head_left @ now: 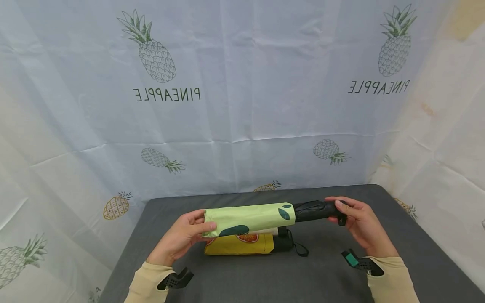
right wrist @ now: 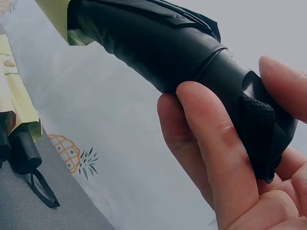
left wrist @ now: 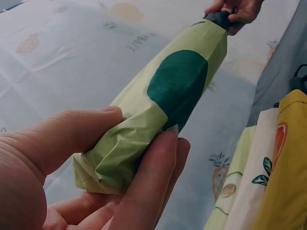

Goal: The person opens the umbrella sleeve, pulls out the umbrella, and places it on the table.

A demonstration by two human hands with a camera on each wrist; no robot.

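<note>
Held up over the table, a black folded umbrella [head_left: 314, 210] sits partly inside a light green umbrella sleeve [head_left: 250, 216] with dark green leaf shapes. My left hand [head_left: 185, 235] pinches the sleeve's far left end, thumb on the near face; in the left wrist view that sleeve end [left wrist: 117, 158] looks crumpled and slack. With my right hand [head_left: 360, 223] I grip the umbrella by its black handle [right wrist: 230, 72], where a folded black strap [right wrist: 259, 134] lies against the fingers. Black canopy fabric shows between the sleeve's mouth and the right fingers.
Below, a yellow umbrella sleeve [head_left: 242, 245] with orange slices lies on the dark grey table [head_left: 265, 277], a wrist loop [head_left: 301, 249] at its right. Beside it are a cream sleeve [left wrist: 254, 167] and another light green one [left wrist: 235, 177]. Pineapple-printed cloth [head_left: 242, 105] hangs behind.
</note>
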